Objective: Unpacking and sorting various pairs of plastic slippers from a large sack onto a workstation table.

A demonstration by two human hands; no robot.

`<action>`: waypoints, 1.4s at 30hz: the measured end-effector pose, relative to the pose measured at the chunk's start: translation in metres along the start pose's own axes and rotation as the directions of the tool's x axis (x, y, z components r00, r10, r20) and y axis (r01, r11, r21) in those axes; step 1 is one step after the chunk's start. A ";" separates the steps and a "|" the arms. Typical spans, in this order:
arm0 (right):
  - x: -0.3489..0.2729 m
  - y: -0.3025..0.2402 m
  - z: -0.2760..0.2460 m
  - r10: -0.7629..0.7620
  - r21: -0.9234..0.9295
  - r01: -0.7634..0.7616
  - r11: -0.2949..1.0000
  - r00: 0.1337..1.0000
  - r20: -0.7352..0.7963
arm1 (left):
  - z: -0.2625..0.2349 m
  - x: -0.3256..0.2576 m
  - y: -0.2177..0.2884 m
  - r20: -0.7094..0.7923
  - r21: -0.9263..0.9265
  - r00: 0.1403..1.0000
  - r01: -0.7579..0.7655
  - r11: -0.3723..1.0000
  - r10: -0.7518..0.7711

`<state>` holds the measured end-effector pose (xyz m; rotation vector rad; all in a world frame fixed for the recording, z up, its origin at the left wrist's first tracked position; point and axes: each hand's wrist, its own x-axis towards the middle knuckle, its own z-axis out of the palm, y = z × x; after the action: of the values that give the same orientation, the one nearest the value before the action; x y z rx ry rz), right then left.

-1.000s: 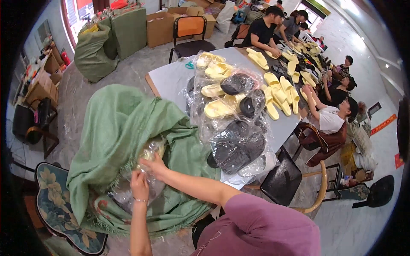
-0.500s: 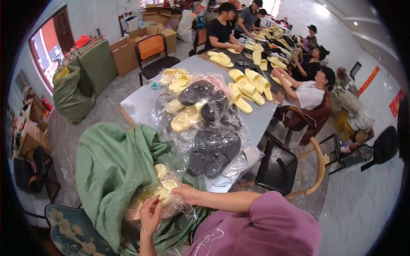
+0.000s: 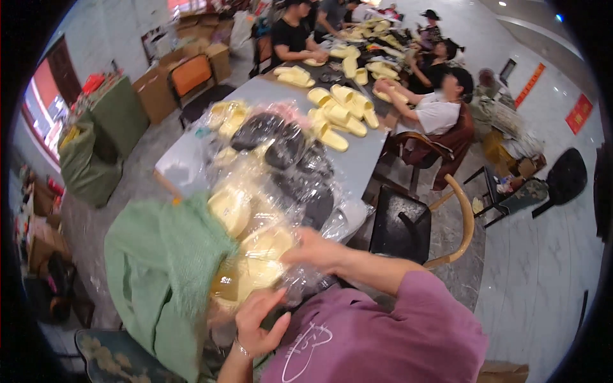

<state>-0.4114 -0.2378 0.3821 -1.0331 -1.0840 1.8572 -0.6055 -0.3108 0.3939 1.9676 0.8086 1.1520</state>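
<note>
My right hand (image 3: 314,251) grips the edge of a clear plastic bag of pale yellow slippers (image 3: 265,252), held between the green sack and the table. My left hand (image 3: 260,322) is just below that bag, thumb and fingers apart, holding nothing; whether its fingertips touch the plastic I cannot tell. To the left, the green woven sack (image 3: 163,255) sags open, its lip beside the bag. Ahead, black slippers (image 3: 285,145) in clear plastic lie piled on the table with more yellow ones, partly hidden behind the bag in my grip.
The grey table (image 3: 255,92) runs away from me, with loose yellow slippers (image 3: 338,115) on it. Several people sit or stand farther along. A black-seated chair (image 3: 399,223) stands at my right, an orange-backed chair (image 3: 190,73) beyond the table's left side. Full green sacks (image 3: 89,166) stand farther left.
The bagged yellow slippers have come up out of the green sack, toward the table, in my right hand. My left hand has shifted rightward. The whole view has turned a little.
</note>
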 end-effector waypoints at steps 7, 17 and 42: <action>-0.045 -0.031 -0.045 0.126 0.178 -0.094 0.979 0.976 -0.178 | 0.004 0.025 0.016 0.228 -0.264 0.968 -0.042 0.964 0.105; -0.097 -0.066 -0.092 0.010 -0.023 -0.026 0.999 0.839 -0.544 | -0.002 0.053 0.064 -0.424 -0.681 0.798 -0.592 0.430 0.427; -0.092 -0.098 -0.131 0.048 0.203 0.043 0.978 0.904 -0.425 | 0.012 0.083 -0.012 -0.013 0.578 0.994 -0.083 0.812 0.111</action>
<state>-0.2384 -0.2410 0.4544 -1.2399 -0.6134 1.5981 -0.5633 -0.2418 0.4177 2.5076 1.2036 1.0939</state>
